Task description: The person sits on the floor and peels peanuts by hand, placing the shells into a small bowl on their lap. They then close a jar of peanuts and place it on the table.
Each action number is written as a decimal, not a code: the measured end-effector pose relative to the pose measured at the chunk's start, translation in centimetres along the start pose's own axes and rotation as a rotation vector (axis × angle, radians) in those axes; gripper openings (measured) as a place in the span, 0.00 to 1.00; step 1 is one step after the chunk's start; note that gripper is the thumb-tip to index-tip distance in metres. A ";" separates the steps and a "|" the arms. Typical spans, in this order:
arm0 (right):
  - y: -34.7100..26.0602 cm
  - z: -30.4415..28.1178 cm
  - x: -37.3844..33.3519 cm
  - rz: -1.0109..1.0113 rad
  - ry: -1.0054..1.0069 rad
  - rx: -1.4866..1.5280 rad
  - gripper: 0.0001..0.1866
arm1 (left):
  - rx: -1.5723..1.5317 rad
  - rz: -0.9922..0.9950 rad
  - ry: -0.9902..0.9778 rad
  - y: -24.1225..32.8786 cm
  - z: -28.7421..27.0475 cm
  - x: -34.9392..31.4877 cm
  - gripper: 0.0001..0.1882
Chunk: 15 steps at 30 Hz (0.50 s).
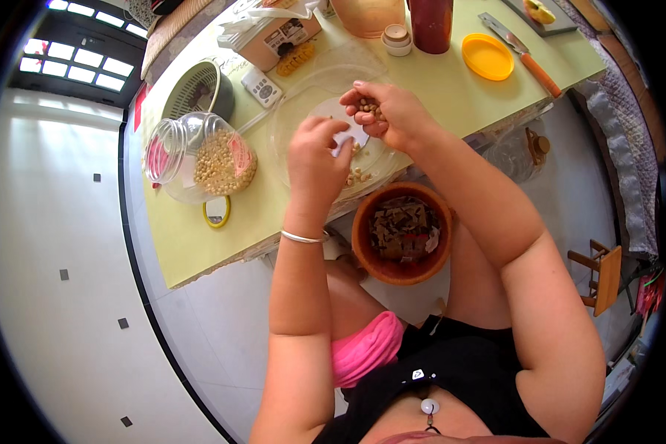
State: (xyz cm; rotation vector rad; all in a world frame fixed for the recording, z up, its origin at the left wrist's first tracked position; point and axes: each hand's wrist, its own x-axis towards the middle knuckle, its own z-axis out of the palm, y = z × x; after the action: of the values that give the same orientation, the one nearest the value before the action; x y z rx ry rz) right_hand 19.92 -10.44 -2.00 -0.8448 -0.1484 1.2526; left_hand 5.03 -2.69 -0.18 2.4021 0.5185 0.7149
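Note:
My right hand [388, 115] is cupped around a small heap of pale round beans [368, 109], palm turned up and fingers curled. Just to its left, my left hand [317, 155] hovers with bent fingers and the thumb apart from them; something pale shows through the gap. Both hands are above a wide clear plastic tray [283, 122] on the table. More loose beans [357, 176] lie on the tray near its front edge. Left of the tray stands an uncapped clear jar [218, 166] partly filled with the same kind of beans.
Between my legs sits a brown bin [364, 259] with dark scraps. The yellow-green table [192, 255] also bears a colander [226, 92], a remote control [261, 87], a yellow lid [487, 57], a maroon cup [431, 26] and an orange-handled knife [539, 72]. A wooden stool [607, 280] is at right.

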 end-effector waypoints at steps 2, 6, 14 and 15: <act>-0.2 -0.3 0.1 -0.049 -0.013 0.012 0.14 | 0.054 0.030 -0.121 -0.4 0.7 -0.7 0.07; -0.5 -0.6 -0.1 -0.047 -0.029 -0.029 0.12 | 0.226 0.141 -0.107 -1.0 1.4 -0.7 0.03; 0.0 0.0 0.1 -0.070 -0.042 -0.289 0.09 | 0.279 0.038 -0.087 -1.5 0.7 0.1 0.04; 0.2 -0.1 0.2 -0.056 -0.037 -0.308 0.09 | 0.095 -0.066 -0.067 -1.4 0.4 0.4 0.04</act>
State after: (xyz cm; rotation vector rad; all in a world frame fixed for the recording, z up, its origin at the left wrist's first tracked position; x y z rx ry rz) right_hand 19.90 -10.27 -2.23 -1.0745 -0.4002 1.2099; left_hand 5.26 -1.57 -1.22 2.4746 0.6139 0.5912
